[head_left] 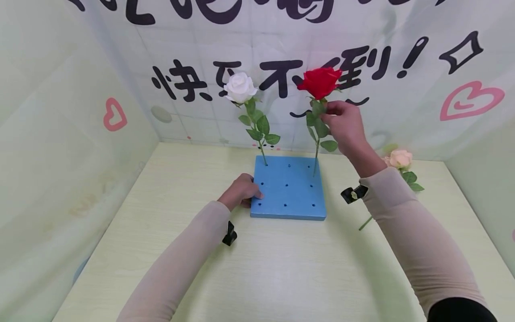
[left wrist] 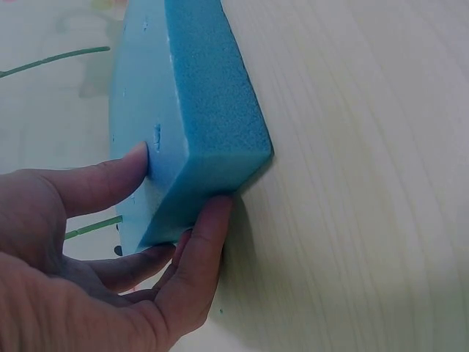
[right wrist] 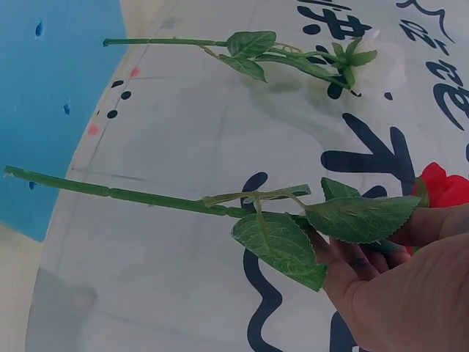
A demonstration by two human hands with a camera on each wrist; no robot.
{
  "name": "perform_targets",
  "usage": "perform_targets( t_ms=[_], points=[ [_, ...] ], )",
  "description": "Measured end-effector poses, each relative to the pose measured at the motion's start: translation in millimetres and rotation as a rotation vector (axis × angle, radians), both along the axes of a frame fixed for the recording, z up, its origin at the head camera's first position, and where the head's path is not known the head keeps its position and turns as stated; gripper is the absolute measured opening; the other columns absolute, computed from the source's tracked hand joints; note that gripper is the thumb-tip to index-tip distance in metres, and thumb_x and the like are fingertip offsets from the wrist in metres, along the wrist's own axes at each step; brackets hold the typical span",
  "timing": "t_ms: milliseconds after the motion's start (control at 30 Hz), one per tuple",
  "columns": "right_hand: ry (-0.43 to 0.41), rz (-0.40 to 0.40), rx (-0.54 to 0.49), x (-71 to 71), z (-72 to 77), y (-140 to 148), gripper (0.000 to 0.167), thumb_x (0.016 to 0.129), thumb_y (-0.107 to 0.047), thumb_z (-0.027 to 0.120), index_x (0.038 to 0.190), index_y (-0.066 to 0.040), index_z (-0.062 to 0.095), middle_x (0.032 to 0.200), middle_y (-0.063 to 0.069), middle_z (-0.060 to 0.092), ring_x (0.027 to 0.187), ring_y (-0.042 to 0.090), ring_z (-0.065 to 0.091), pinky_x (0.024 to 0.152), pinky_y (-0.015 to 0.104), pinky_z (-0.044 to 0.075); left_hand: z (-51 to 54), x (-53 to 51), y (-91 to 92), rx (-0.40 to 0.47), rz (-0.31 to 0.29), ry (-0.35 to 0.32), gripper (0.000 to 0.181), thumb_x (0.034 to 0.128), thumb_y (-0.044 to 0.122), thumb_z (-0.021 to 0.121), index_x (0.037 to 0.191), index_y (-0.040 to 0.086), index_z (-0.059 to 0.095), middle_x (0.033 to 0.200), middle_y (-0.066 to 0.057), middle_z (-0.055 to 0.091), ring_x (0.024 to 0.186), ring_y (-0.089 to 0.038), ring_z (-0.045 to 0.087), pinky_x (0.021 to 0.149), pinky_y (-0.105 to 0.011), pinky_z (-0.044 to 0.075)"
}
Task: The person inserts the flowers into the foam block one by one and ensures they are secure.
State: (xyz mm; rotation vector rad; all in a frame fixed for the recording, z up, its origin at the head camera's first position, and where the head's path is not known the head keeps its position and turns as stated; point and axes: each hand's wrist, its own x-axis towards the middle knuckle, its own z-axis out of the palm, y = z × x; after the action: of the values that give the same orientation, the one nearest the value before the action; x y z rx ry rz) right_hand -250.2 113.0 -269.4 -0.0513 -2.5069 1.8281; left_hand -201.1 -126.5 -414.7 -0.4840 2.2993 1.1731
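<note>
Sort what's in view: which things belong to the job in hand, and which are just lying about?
Job:
- red rose, held in the right hand
- blue block, held by the left hand
- white rose, standing in the block
- pale pink rose lying at the right, probably

Just there:
- printed backdrop
- wrist cameras

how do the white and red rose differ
The white rose stands unheld in the blue board; the red rose is held by the right hand, its stem tip not inserted. The white rose's bloom is pale, the red rose's vivid. Both have green stems and leaves.
</note>
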Motion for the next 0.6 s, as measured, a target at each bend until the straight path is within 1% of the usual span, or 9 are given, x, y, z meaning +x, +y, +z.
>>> perform_targets(
  t_ms=[167, 300, 400, 600],
  points=[
    [0.013, -0.005, -0.013, -4.3, -3.0, -4, 0.03, 0.095, -0.009, 0.059, 0.123, 0.0, 0.063, 0.115, 0.011, 0.06, 0.091, 0.017, 0.061, 0.069, 0.021, 0.055, -0.9, 0.9, -0.2, 0.0, -0.001, 0.003, 0.069, 0.0863, 0.006, 0.071, 0.146, 0.0, 0.037, 0.131, -0.018, 0.055, 0.102, -0.03, 0.066, 0.071, -0.039, 0.06],
    [0.013, -0.003, -0.023, -6.7, -4.5, -8, 0.03, 0.095, -0.008, 0.059, 0.124, 0.0, 0.062, 0.114, 0.011, 0.06, 0.09, 0.017, 0.063, 0.074, 0.025, 0.057, 0.1, 1.1, 0.8, -0.009, 0.002, 0.002, 0.068, 0.0867, 0.006, 0.071, 0.146, -0.001, 0.038, 0.132, -0.018, 0.054, 0.102, -0.03, 0.066, 0.071, -0.039, 0.06],
    [0.007, -0.006, -0.031, -8.8, -5.2, -12, 0.031, 0.095, -0.008, 0.058, 0.125, -0.001, 0.062, 0.117, 0.012, 0.061, 0.092, 0.018, 0.063, 0.079, 0.028, 0.058, 1.3, 1.5, 1.3, -0.01, 0.005, -0.002, 0.068, 0.0872, 0.006, 0.07, 0.146, -0.001, 0.036, 0.134, -0.018, 0.053, 0.104, -0.03, 0.065, 0.073, -0.04, 0.06],
    [0.004, 0.001, -0.058, -12.4, -6.1, -20, 0.031, 0.096, -0.009, 0.058, 0.126, -0.003, 0.062, 0.118, 0.011, 0.061, 0.095, 0.018, 0.061, 0.075, 0.025, 0.055, 3.2, 3.0, 1.5, 0.004, 0.009, -0.009, 0.072, 0.0871, 0.005, 0.07, 0.148, 0.0, 0.033, 0.138, -0.018, 0.051, 0.108, -0.03, 0.063, 0.079, -0.042, 0.059]
  ],
)
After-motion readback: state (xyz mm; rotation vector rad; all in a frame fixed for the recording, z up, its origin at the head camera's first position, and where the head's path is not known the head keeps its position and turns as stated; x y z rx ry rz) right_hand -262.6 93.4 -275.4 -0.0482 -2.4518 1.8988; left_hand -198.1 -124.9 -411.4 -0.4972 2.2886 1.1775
